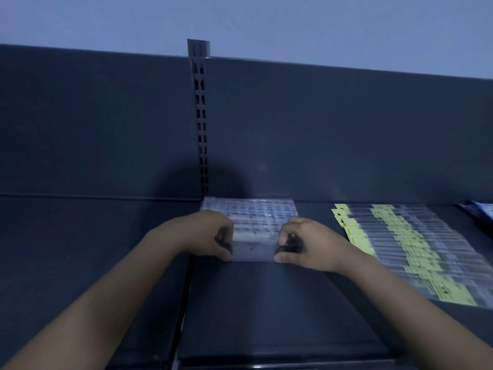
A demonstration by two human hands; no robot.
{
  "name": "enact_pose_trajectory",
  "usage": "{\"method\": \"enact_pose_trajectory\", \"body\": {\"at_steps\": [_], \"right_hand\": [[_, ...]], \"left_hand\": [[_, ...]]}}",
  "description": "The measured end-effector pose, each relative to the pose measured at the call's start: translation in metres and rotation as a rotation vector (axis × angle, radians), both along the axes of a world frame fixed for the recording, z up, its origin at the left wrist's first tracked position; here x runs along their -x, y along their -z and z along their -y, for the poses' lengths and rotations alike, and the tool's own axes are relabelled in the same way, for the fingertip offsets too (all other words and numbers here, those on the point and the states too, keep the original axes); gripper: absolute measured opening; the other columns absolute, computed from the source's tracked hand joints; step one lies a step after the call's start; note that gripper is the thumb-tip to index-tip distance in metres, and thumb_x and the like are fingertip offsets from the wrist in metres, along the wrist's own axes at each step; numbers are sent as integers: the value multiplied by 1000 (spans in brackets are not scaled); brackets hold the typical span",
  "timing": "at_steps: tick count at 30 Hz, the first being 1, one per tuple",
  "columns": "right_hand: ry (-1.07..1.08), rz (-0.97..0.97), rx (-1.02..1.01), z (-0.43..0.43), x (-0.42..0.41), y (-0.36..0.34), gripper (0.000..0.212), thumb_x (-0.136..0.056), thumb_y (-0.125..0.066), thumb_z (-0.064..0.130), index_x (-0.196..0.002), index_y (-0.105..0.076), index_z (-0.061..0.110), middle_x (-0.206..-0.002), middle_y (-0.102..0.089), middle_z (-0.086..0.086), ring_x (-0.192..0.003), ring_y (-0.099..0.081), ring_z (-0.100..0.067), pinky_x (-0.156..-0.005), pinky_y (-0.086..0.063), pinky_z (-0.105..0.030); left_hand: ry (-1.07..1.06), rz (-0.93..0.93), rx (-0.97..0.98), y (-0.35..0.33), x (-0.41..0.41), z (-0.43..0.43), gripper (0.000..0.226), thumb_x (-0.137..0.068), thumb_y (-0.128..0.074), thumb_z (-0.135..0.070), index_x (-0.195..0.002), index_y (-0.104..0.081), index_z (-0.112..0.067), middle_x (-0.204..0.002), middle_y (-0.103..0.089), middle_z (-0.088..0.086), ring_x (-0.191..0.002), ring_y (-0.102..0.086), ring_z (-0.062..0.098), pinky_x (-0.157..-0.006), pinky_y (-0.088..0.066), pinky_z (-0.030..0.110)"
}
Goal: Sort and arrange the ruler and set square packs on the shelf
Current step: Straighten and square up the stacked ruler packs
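Dark grey metal shelf (266,303) holds clear, blue-printed plastic ruler packs (256,217) far left; our left hand (213,236) and right hand (306,244) pinch the nearest pack's ends, which we judge light, slippery, bendy

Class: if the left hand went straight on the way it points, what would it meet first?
Most likely the blue-printed packs just behind the clear pack the left hand grips; then the back panel. Depth is unclear.
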State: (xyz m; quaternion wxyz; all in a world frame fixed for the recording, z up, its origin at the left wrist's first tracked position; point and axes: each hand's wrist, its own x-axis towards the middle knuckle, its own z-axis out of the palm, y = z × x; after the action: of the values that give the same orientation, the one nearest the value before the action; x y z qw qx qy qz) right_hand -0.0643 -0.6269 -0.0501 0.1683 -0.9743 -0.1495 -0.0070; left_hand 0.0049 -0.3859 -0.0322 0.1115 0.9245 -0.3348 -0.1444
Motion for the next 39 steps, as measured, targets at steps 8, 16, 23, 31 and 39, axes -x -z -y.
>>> {"method": "enact_pose_trajectory", "body": {"at_steps": [8,16,23,31,39], "right_hand": [[74,-98,-109,-3,-2,1,23,-67,-83,36,-77,-67,25,-78,-63,11,-69,-57,0,-70,-50,-22],[63,-141,-43,-11,-6,-7,23,-66,-84,33,-80,-67,25,-79,-63,11,-70,-57,-5,-69,-49,-26],[31,-187,-86,-11,5,-7,27,-65,-84,29,-85,-68,20,-74,-59,17,-64,-52,7,-54,-38,-6],[12,-308,4,-16,3,-15,31,-71,-81,27,-95,-63,20,-95,-64,2,-81,-56,-10,-65,-43,-18],[-15,-98,-24,-17,-8,-9,31,-73,-78,24,-90,-52,25,-92,-55,8,-83,-51,-11,-69,-43,-23]], "left_hand": [[-202,-76,32,-2,16,-1,33,-71,-82,-37,-94,-61,-26,-96,-57,-10,-90,-56,10,-75,-49,25],[-243,-217,-80,-10,24,1,36,-79,-77,-24,-108,-55,-22,-108,-59,1,-92,-67,23,-82,-57,35],[-200,-222,-163,-14,23,-4,32,-78,-78,-30,-100,-55,-25,-84,-49,-14,-73,-47,2,-56,-35,15],[-143,-251,-28,-6,22,-15,25,-75,-79,-21,-79,-54,-20,-78,-63,-6,-72,-58,11,-72,-47,29],[-252,-47,123,4,15,-25,33,-69,-82,-22,-90,-57,-29,-91,-59,-12,-78,-56,4,-64,-45,20]]}}
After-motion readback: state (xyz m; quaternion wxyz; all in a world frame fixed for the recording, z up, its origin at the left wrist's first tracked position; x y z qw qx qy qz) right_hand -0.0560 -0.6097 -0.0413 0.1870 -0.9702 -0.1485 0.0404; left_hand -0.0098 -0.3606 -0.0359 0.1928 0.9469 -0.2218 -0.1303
